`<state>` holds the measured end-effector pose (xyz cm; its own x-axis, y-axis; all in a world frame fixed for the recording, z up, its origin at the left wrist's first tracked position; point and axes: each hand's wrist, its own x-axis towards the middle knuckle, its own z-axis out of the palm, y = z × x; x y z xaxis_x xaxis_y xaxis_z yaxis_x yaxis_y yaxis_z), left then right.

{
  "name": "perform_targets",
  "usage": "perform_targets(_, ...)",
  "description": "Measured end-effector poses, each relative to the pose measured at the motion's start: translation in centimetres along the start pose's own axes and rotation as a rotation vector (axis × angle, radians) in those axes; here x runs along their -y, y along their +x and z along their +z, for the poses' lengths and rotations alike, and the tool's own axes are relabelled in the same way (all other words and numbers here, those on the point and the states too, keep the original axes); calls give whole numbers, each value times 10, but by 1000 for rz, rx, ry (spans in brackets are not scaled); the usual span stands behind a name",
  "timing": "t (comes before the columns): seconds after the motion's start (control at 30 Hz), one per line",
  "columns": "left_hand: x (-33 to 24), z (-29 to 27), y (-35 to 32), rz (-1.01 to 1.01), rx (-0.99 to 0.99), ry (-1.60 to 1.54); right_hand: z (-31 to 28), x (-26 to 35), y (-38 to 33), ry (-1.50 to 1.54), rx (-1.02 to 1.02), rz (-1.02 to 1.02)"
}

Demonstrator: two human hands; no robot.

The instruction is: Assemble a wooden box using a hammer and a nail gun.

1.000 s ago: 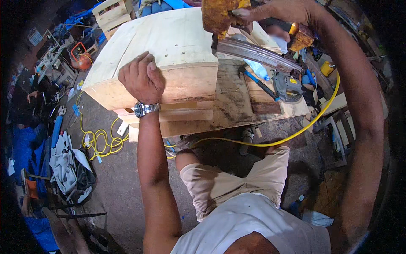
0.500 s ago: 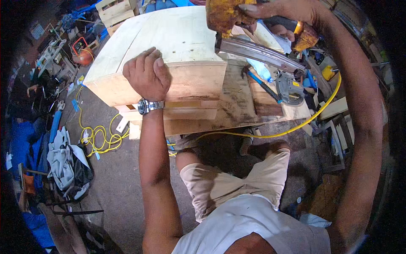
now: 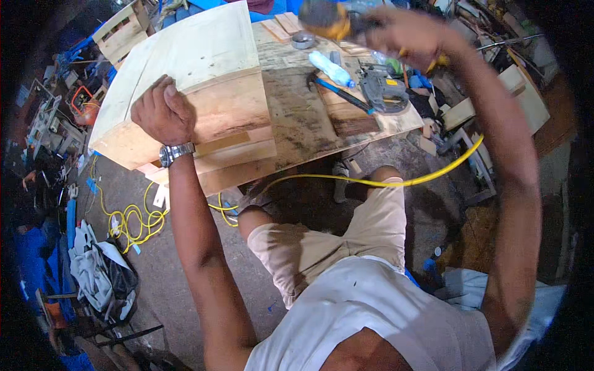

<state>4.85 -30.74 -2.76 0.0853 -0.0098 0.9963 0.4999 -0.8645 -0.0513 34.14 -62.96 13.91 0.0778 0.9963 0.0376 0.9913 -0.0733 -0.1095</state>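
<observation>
Got a blue hammer (image 3: 344,96), a plastic bottle (image 3: 330,68) and a tape roll (image 3: 303,44) lying on the worktop (image 3: 297,120), plus grey cloth (image 3: 93,269) heaped on the floor (image 3: 166,281).

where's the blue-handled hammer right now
In the head view, the blue-handled hammer lies right of centre, between the pale wooden box and grey power tool, beside the translucent bluish bottle.

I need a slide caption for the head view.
Left hand on a wooden box, right hand holding a blurred tool.

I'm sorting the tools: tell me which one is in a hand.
The yellow-and-black tool, blurred here, gripped in the right hand. The blue-handled hammer and the grey tool lie unheld.
</observation>
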Motion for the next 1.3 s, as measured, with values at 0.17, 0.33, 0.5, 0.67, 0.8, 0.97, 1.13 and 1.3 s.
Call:
perform_targets(0.17,-11,-2,8,9,25,11,147,20,6,69,202,468)
perform_targets(0.33,-18,9,-3,41,129,-8,298,-10,25,142,77,646)
perform_targets(0.5,10,4,-20,102,310,143,326,-47,63,-128,-122,339)
perform_targets(0.67,9,7,-31,-90,148,-180,266,-168,108,-91,111,421)
perform_targets(0.8,116,-93,7,372,1056,149,283,-198,86,-102,350,531)
perform_targets(0.97,-5,15,-3,194,422,-20,291,-174,103,-84,251,623)
perform_targets(1.13,-11,-17,-2,-503,556,-212,227,-163,115,161,352,838)
perform_targets(1.3,-5,-9,69,-500,722,-239,192,-129,95,223,560,750)
